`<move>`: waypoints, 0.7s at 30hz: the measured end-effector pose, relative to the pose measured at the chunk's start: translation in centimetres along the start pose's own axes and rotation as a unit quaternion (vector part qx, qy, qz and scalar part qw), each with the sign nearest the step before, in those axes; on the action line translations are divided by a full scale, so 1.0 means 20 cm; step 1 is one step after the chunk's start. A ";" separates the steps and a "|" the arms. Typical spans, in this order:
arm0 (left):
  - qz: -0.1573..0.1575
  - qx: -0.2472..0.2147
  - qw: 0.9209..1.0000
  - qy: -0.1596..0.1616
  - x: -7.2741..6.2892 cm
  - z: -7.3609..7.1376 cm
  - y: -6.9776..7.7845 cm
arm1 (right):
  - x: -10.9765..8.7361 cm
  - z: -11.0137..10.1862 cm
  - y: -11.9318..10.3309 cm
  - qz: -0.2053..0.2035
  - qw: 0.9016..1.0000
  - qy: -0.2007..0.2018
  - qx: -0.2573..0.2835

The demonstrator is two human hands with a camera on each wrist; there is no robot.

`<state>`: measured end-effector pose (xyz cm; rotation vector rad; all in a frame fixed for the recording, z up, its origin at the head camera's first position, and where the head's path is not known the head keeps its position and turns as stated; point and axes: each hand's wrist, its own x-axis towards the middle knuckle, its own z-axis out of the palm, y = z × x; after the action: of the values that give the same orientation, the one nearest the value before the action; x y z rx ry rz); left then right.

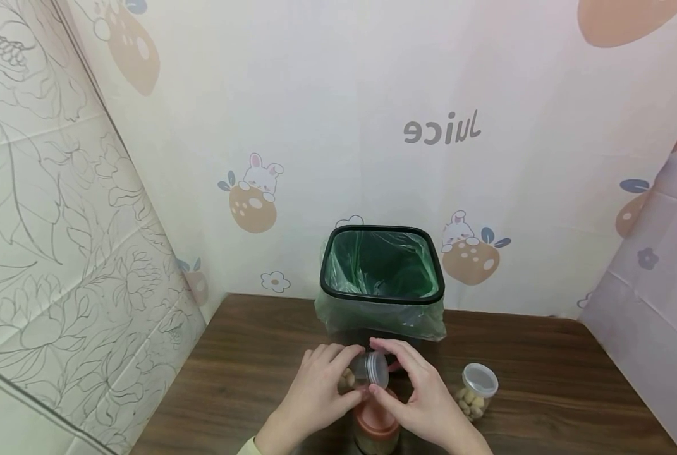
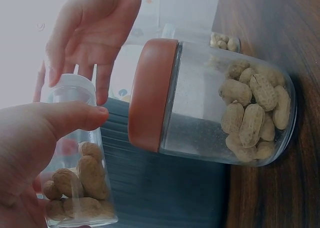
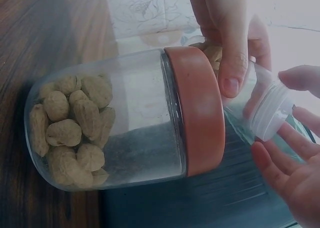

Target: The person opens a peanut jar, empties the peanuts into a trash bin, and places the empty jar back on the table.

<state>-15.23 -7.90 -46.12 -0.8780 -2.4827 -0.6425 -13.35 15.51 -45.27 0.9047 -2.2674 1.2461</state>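
Observation:
My left hand point(image 1: 318, 388) grips a small clear plastic jar point(image 2: 92, 210) with unshelled peanuts in it. In the head view this jar lies tilted, its screw lid point(image 1: 378, 370) toward the right. The thumb and fingers of my right hand point(image 1: 426, 401) span that clear lid and touch its edge; in the right wrist view the lid point(image 3: 270, 113) sits between the fingertips. Just below both hands stands a larger glass jar point(image 2: 195, 103) with an orange-brown lid point(image 3: 197, 110), peanuts filling its lower part. In the head view the hands partly hide it.
Right of my right hand, another small clear jar point(image 1: 475, 395) of peanuts stands with its lid on. Behind the hands is a dark bin point(image 1: 384, 298) lined with a green bag, against the patterned curtain point(image 1: 315, 126). Everything stands on a dark wooden table point(image 1: 247, 354).

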 end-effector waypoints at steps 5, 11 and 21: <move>0.001 -0.002 1.000 0.002 0.00 0.00 0.00 | 0.00 0.00 -0.01 0.023 1.000 0.009 -0.012; 0.001 0.002 1.000 0.005 0.00 -0.01 0.00 | 0.00 0.01 -0.03 0.077 0.995 0.037 -0.042; 0.008 0.019 1.000 0.013 0.00 0.00 0.00 | 0.01 0.02 -0.03 0.103 0.993 0.031 -0.054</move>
<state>-15.28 -7.92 -46.00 -0.8691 -2.4540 -0.5960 -13.02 14.88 -44.92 0.5972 -2.3993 1.2029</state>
